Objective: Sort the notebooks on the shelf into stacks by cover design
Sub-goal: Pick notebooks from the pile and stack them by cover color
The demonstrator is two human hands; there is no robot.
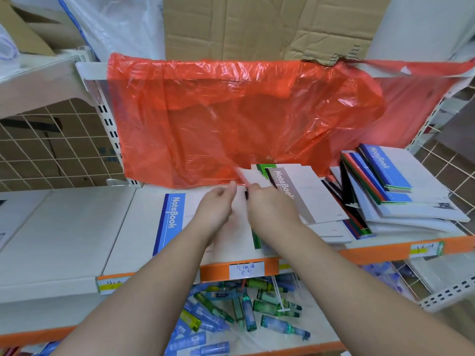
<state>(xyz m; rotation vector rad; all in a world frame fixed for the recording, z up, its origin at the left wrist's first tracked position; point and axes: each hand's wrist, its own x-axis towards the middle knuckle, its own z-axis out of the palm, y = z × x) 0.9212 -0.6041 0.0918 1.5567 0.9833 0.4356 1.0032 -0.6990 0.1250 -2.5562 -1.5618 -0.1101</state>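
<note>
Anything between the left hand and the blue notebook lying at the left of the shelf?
Nothing visible. The blue notebook lies flat on the shelf, its blue band just left of the left hand, with nothing lying on that band. The red bag hangs behind its far edge, not over it.

Both forearms reach in over the white shelf (64, 227). The right hand (267, 201) grips a white notebook (250, 176) with a red edge; it is blurred. The left hand (218, 204) is just beside it, fingers stretched up. A blue-striped notebook (171, 222) lies flat to the left and a grey-striped notebook (300, 191) to the right. A loose pile of notebooks (398, 196) sits far right. A red plastic bag (231, 119) hangs behind. Small bottles (244, 304) are scattered on the shelf below.
</note>
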